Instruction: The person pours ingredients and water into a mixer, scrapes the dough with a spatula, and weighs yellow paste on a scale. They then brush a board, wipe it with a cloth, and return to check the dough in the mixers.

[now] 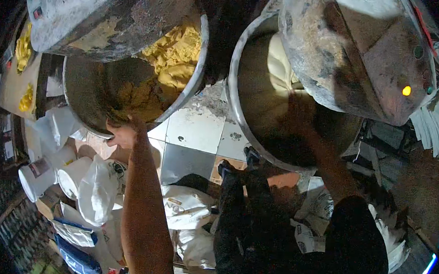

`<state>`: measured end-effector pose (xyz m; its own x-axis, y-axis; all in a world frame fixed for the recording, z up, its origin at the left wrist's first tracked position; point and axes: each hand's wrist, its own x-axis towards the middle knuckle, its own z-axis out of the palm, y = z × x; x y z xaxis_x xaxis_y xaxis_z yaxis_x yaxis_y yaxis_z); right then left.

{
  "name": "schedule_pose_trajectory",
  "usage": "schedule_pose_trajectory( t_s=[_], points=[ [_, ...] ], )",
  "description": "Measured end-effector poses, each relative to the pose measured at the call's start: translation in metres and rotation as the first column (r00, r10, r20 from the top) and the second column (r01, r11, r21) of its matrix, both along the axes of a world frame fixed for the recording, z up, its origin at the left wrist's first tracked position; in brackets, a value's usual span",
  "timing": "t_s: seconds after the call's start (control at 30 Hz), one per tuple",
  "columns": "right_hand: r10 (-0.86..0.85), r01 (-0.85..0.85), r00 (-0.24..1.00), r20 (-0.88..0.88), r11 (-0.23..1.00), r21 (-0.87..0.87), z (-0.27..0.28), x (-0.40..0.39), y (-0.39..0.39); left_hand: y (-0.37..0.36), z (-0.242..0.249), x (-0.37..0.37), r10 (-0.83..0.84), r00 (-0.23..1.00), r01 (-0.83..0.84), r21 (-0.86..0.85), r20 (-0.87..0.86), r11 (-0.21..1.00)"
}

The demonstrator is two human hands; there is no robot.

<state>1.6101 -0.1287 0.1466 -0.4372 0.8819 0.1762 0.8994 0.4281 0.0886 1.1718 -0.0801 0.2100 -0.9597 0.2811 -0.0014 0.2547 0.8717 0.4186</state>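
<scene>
At the near rim of the left mixing bowl [201,58], my left hand [123,132] is closed over the metal edge. That bowl holds crumbly yellow dough [177,54], with a browner mass in the shade below it. My right hand [299,110] reaches inside the right mixing bowl [235,94]. Its fingertips are at the lower end of a smooth pale dough [279,62], which narrows towards them and appears pinched there. Deep shadow covers most of this hand.
Worn mixer heads, left [100,19] and right [350,49], overhang the bowls. An amber light [406,91] glows on the right one. White buckets [38,177] and plastic bags stand at left. Sacks [188,206] lie by my legs on the tiled floor [191,129].
</scene>
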Motion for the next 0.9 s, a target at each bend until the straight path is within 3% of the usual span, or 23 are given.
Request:
schedule_pose_trajectory(
  t_s=[0.13,0.3,0.43,0.5,0.57,0.63,0.67,0.73,0.77,0.83,0.9],
  points=[
    [-0.069,0.081,0.995,0.075,0.983,-0.168,-0.018,0.007,-0.013,-0.004,-0.007,-0.008,0.017,1.0,-0.017,0.005,-0.007,1.0],
    [-0.125,0.153,0.982,0.144,0.968,-0.201,-0.029,0.015,-0.019,-0.012,-0.009,-0.01,-0.074,0.997,0.073,0.039,0.027,0.997],
    [-0.126,0.13,0.918,0.376,0.991,0.017,-0.078,0.025,0.001,-0.009,-0.017,-0.016,-0.101,0.994,0.103,0.045,-0.034,0.994],
    [-0.088,-0.01,0.872,0.481,0.98,0.198,-0.085,0.024,0.001,-0.011,-0.02,-0.014,-0.109,0.991,0.112,0.038,-0.073,0.993],
    [0.041,-0.214,0.915,0.401,0.893,0.396,-0.081,0.033,0.004,-0.011,-0.02,-0.012,-0.108,0.988,0.114,0.048,-0.109,0.992],
    [-0.023,-0.028,0.965,0.263,0.981,0.191,-0.077,0.038,0.012,-0.009,-0.015,-0.01,-0.073,0.996,0.076,0.046,-0.056,0.996],
    [-0.205,0.247,0.953,0.224,0.952,-0.18,-0.072,0.038,0.015,-0.009,-0.011,-0.009,-0.056,0.998,0.057,0.044,-0.029,0.997],
    [-0.301,0.4,0.912,0.28,0.806,-0.436,-0.058,0.044,0.007,-0.006,-0.002,-0.004,-0.028,1.0,0.028,0.041,0.003,0.999],
    [-0.223,0.328,0.924,0.31,0.88,-0.345,-0.006,0.031,-0.002,-0.005,0.0,0.001,-0.014,1.0,0.013,0.041,0.02,0.999],
    [0.068,0.065,0.9,0.43,0.956,-0.288,-0.02,0.051,-0.007,-0.006,-0.001,0.001,-0.025,1.0,0.025,0.029,0.006,0.999],
    [0.252,-0.14,0.783,0.569,0.962,-0.234,-0.03,0.06,-0.011,-0.006,-0.006,-0.004,-0.022,1.0,0.022,0.027,-0.015,0.999]
  ],
)
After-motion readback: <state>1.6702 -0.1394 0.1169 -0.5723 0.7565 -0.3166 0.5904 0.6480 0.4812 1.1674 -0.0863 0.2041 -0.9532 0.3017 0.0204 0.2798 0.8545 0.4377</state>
